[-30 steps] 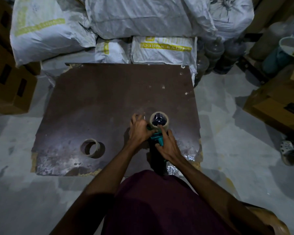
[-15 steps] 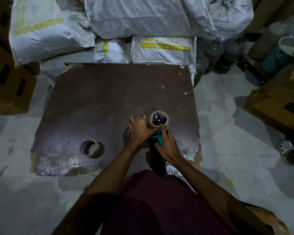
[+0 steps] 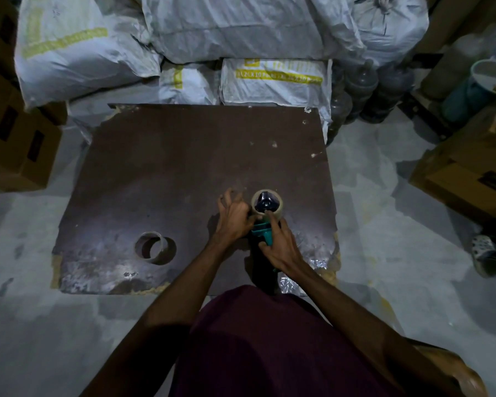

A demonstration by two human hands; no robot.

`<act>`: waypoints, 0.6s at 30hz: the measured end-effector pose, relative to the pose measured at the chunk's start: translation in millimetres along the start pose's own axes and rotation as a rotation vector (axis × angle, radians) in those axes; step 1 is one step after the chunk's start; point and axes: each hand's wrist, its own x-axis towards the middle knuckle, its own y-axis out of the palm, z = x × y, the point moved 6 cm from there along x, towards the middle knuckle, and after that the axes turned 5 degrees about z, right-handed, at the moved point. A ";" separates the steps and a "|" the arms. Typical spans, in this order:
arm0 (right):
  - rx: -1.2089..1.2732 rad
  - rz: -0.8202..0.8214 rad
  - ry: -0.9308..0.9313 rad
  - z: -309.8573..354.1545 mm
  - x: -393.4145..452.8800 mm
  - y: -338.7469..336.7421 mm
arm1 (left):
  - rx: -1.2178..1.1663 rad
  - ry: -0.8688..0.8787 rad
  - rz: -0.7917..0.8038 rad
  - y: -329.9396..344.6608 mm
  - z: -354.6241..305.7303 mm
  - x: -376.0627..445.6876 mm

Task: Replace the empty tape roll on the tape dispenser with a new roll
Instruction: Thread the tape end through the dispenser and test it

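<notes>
The new tape roll [image 3: 267, 204] sits on the hub of the teal tape dispenser [image 3: 262, 234], on the near right part of the brown board [image 3: 169, 167]. The dispenser's long axis runs from the roll back toward the person. The right hand [image 3: 281, 245] is closed around the handle, just behind the roll; the left hand [image 3: 232, 216] pinches at the roll's left edge. The empty tape core [image 3: 151, 247] lies well apart, leftward. A white sack [image 3: 275, 81] carries yellow print, too blurred to read with confidence.

Both hands on tape dispenser [image 3: 262, 234] with new roll [image 3: 267, 204] atop board [image 3: 169, 167]
</notes>
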 end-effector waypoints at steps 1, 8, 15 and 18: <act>-0.005 0.001 0.002 0.5 -0.1 -0.3 | 0.027 -0.001 0.003 0.4 -1.0 -0.9; -0.004 -0.012 -0.003 4.0 0.7 -0.9 | -0.111 -0.108 -0.057 0.3 -11.4 -8.6; -0.007 -0.011 0.008 6.6 -0.1 -1.9 | -0.206 -0.180 -0.141 3.3 -8.1 -11.1; -0.012 -0.015 -0.001 8.7 -3.0 -1.1 | -0.252 -0.175 -0.164 2.0 -4.1 -12.2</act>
